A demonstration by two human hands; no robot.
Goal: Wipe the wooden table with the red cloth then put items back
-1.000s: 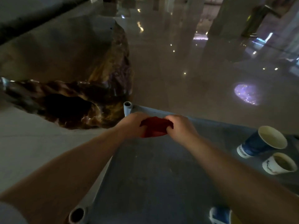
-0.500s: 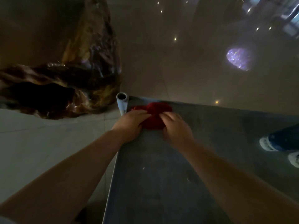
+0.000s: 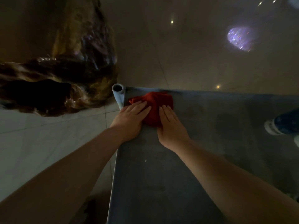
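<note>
Now your left hand (image 3: pixel 129 118) and right hand (image 3: pixel 170 125) press flat, fingers extended, on the cloth (image 3: pixel 152 102) at the table (image 3: pixel 161 175) corner; cup (image 3: pixel 281 123) writing unreadable.

Two bare forearms, left hand (image 3: pixel 131 120), right hand (image 3: pixel 171 128), no rings or watch visible

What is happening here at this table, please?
A person presses the red cloth flat onto the table with both hands, at the far left corner beside the corner post. The left hand lies on the cloth's left part, the right hand on its near right part, fingers spread. At the right edge a blue paper cup lies partly out of view. The light is dim.
</note>
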